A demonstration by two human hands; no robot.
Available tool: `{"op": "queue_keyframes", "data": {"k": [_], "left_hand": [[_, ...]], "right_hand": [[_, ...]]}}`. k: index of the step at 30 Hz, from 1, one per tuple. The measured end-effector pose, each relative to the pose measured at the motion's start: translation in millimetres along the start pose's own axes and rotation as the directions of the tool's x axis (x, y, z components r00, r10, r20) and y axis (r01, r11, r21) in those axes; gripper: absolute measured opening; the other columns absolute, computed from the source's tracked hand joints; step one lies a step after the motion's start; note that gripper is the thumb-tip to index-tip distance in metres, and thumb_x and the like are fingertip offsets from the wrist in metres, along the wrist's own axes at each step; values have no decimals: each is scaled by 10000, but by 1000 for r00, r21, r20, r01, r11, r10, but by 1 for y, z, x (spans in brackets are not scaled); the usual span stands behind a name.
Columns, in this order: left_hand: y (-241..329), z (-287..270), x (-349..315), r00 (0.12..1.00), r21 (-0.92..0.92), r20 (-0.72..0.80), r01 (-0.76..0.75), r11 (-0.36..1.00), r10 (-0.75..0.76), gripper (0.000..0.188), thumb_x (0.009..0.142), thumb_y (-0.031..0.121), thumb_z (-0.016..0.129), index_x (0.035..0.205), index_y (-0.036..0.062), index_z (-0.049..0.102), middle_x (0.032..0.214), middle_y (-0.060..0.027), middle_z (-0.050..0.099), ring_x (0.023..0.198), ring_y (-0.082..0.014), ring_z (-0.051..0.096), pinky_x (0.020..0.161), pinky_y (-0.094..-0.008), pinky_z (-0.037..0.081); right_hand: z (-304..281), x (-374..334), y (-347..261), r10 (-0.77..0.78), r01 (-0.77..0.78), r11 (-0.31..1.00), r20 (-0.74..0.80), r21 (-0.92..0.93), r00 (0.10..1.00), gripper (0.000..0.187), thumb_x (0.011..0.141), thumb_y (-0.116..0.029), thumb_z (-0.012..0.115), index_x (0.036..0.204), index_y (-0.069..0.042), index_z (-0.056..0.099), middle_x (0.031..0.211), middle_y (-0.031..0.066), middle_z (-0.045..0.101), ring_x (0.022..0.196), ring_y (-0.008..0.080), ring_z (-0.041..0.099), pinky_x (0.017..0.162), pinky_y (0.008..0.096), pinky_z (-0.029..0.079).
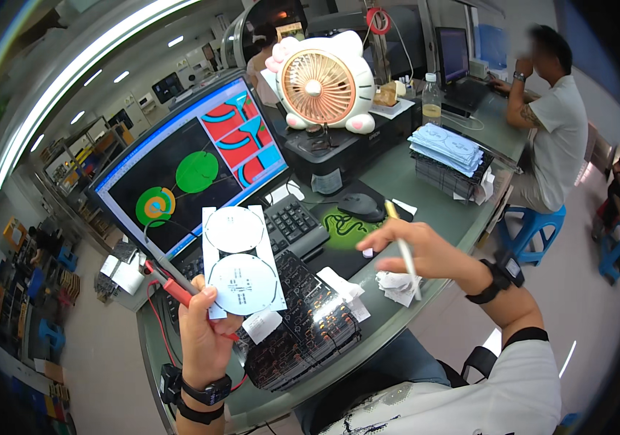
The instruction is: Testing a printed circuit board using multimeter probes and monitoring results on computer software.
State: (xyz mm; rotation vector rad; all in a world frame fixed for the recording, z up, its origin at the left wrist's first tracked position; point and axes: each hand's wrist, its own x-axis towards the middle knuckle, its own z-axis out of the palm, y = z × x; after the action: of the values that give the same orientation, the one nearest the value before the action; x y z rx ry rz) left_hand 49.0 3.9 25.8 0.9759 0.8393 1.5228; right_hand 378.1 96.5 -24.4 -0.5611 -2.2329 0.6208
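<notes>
My left hand (204,341) is closed round a white circuit board (241,283) with two round sections, held up before the monitor. A red test probe (178,291) with a grey upper part sits in the same grip. To the right, my right hand (422,250) holds a slim pen-like stick (405,257), white with a yellowish end, between its fingers above the desk's front edge. Crumpled white paper (397,288) lies just below that hand. Under the left hand and board is a stack of dark circuit boards (302,326).
A monitor (194,156) stands behind a black keyboard (299,225). Beside it are a mouse (362,207) on a mat and a cat-shaped fan (324,83) on a black machine. White boards (446,148) lie on another stack at the right. Another person (553,123) sits beyond.
</notes>
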Motion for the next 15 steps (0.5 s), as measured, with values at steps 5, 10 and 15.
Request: {"op": "queue_keyframes", "data": {"k": [5,10,15], "left_hand": [[1,23,2,997,3,65,-47,999,46,177,882,146,540,783,128,394,638,29,431,460,-33,351,431,-194,289],[4,19,-4,998,-44,55,-17,999,19,181,938,220,507,816,129,410,620,28,396,464,-48,321,427,-200,277],[7,-67,-22,973,-200,209,136,970,-94,240,995,351,448,981,123,522,797,-12,542,641,-112,511,582,-231,436]], "right_hand": [[48,66,-36,262,-263,518,142,814,955,180,894,-84,647,940,-45,477,1058,146,640,993,177,634,846,294,527],[62,97,-35,292,-211,389,97,897,951,199,866,-97,684,934,-80,498,808,-11,546,732,62,573,624,225,501],[-48,88,61,281,-54,905,-497,421,821,74,821,-43,613,878,-57,569,817,24,570,758,96,532,661,268,457]]}}
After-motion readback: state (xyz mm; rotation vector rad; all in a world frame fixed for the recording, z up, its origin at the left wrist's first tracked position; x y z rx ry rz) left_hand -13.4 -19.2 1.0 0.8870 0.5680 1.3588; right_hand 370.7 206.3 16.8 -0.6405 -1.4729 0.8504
